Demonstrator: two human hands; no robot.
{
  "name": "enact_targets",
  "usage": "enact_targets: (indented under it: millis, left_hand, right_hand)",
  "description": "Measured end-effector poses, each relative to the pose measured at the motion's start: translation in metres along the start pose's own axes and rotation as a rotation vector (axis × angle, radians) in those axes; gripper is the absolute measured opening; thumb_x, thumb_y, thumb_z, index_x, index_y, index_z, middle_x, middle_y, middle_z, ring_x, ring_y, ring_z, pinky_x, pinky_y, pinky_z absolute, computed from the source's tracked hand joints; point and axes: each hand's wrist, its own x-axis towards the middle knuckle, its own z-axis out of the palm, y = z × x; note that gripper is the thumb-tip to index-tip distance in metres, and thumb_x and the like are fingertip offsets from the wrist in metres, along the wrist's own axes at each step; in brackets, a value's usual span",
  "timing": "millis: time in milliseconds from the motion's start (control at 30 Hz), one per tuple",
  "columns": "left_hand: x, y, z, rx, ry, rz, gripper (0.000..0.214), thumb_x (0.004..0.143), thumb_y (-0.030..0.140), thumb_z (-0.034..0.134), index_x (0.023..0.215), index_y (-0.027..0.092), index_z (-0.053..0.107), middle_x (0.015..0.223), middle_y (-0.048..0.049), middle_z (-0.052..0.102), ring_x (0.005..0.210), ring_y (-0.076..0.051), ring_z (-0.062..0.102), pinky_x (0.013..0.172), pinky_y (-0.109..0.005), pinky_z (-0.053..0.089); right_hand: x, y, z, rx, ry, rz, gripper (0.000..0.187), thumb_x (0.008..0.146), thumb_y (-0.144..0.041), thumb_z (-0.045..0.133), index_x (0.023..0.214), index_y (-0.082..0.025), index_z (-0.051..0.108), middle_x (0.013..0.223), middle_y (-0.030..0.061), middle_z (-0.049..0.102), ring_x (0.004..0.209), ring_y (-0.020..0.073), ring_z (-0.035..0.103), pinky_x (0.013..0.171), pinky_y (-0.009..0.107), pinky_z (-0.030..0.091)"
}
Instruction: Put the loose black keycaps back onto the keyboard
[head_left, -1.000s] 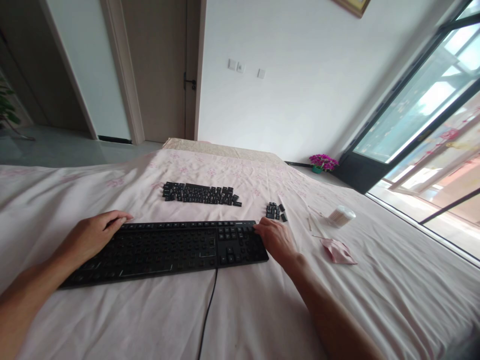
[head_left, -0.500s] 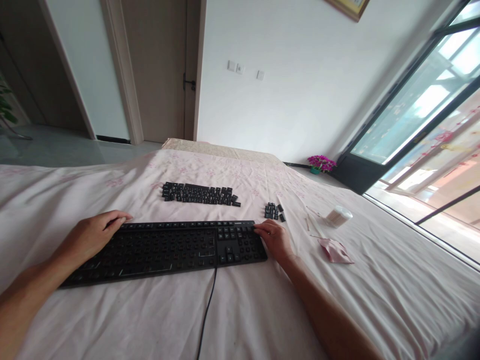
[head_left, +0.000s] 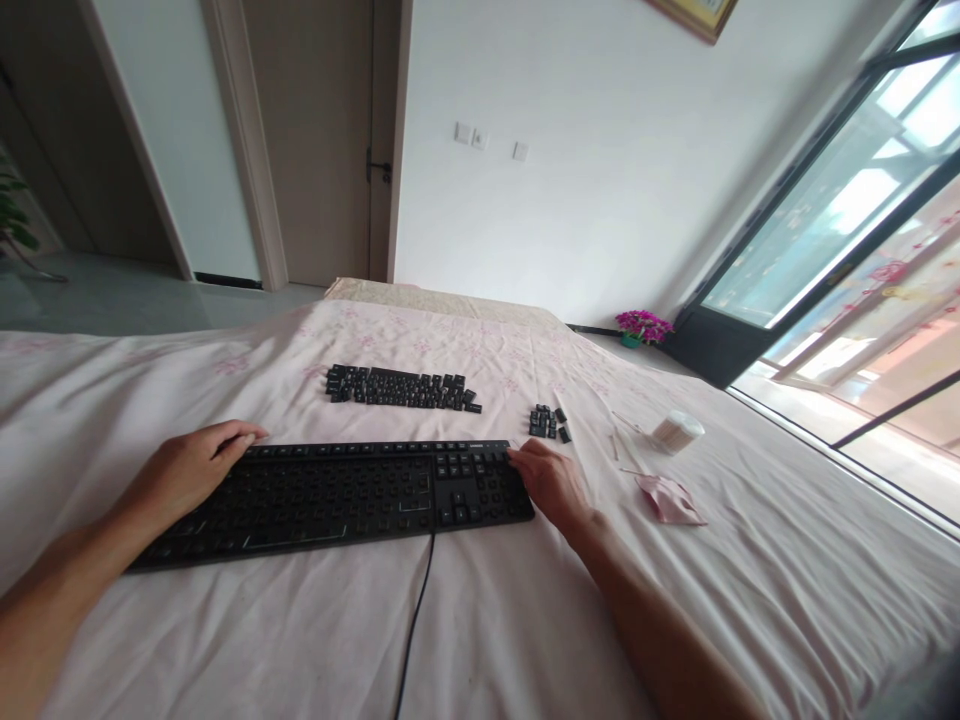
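Observation:
A black keyboard [head_left: 337, 500] lies on the pink bedsheet, its cable [head_left: 415, 620] running toward me. Most of its main block and number pad have bare key sockets, while the top row and the navigation and arrow keys keep their caps. My left hand [head_left: 199, 462] grips the far left part of the keyboard, fingers closed over its edge. At the far right corner, my right hand [head_left: 551, 482] pinches the keyboard between thumb and fingers. Beyond it lie a large group of loose keycaps [head_left: 397, 388] and a smaller group of keycaps [head_left: 547, 422].
On the right of the sheet [head_left: 787, 560] lie a clear tub of cotton swabs [head_left: 677, 432], a few loose swabs [head_left: 616, 443] and a folded pink cloth [head_left: 671, 498]. Past the bed are a door [head_left: 315, 140], a wall and a pot of magenta flowers [head_left: 643, 327].
The keyboard and both hands have shifted very slightly, the left hand a touch to the right. The grip of both hands is the same.

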Motion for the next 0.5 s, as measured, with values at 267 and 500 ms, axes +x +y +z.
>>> enact_targets:
  millis: [267,500]
  left_hand:
    - [0.001,-0.002,0.002,-0.008,0.020,0.006,0.039,0.086,0.046,0.037,0.102,0.027,0.066,0.107,0.0012,0.072,0.092,-0.019,0.066,0.078,-0.023,0.044]
    - [0.002,-0.003,0.002,-0.007,0.016,-0.001,0.038,0.086,0.046,0.038,0.102,0.027,0.066,0.107,0.0010,0.071,0.093,-0.018,0.066,0.077,-0.022,0.044]
  right_hand:
    - [-0.006,-0.018,-0.002,-0.310,-0.140,-0.007,0.039,0.086,-0.013,0.045,0.123,-0.019,0.054,0.104,0.0089,0.062,0.089,0.0193,0.057,0.072,0.028,0.038]
    - [-0.006,-0.024,-0.004,-0.361,-0.188,-0.010,0.047,0.083,-0.006,0.042,0.129,-0.015,0.049,0.112,0.0133,0.060,0.091,0.0222,0.056,0.072,0.031,0.041]
